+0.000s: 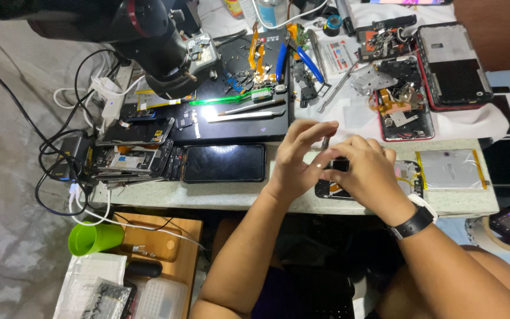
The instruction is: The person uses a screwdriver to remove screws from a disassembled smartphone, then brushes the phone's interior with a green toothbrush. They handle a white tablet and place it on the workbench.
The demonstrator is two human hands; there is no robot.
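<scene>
Both my hands meet over an opened phone body [409,175] lying near the front edge of the workbench [208,194]. My left hand [298,155] pinches a thin metal tool [325,142] held upright between thumb and fingers. My right hand [366,171], a black watch at its wrist, covers the left half of the phone body and grips a small dark part [340,165]. A silver battery [448,169] with yellow edging lies just right of the phone.
A black phone [224,163] lies screen up left of my hands. A dark mat [237,94] holds blue pliers, a green toothbrush, tweezers and small parts. Stacked phone frames [131,158] and cables sit left; opened devices [453,65] sit back right. A green cup [92,237] lies below the bench.
</scene>
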